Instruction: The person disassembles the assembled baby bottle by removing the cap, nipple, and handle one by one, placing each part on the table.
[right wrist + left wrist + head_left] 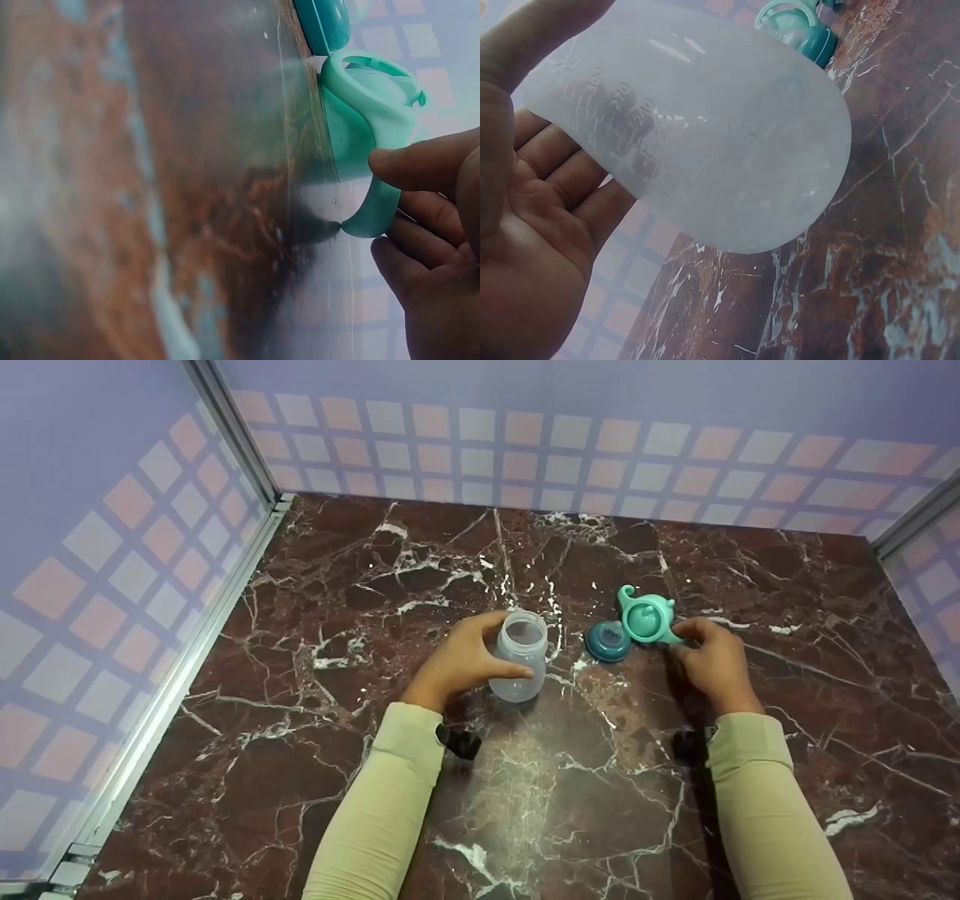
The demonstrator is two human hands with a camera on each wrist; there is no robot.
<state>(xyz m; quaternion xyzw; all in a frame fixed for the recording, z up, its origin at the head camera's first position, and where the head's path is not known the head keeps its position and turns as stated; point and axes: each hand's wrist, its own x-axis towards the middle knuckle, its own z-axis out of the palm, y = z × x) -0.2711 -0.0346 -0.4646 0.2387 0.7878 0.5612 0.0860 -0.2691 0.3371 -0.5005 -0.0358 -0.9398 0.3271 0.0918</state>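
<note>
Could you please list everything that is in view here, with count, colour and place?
bottle: one, clear and frosted, open at the top, upright near the middle of the table, in the left hand's grip.
handled collar: one, light mint green, on the table right of the bottle, its near handle at the right hand's fingertips.
cap: one, dark teal, round, lying on the table against the handled collar, between it and the bottle.
table: one, dark red-brown marble with white veins.
walls: lilac with pale and pink squares, around the table on three sides.
left hand: one, curled round the bottle.
right hand: one, fingertips on the collar's handle.
sleeves: two, pale yellow-green.
</note>
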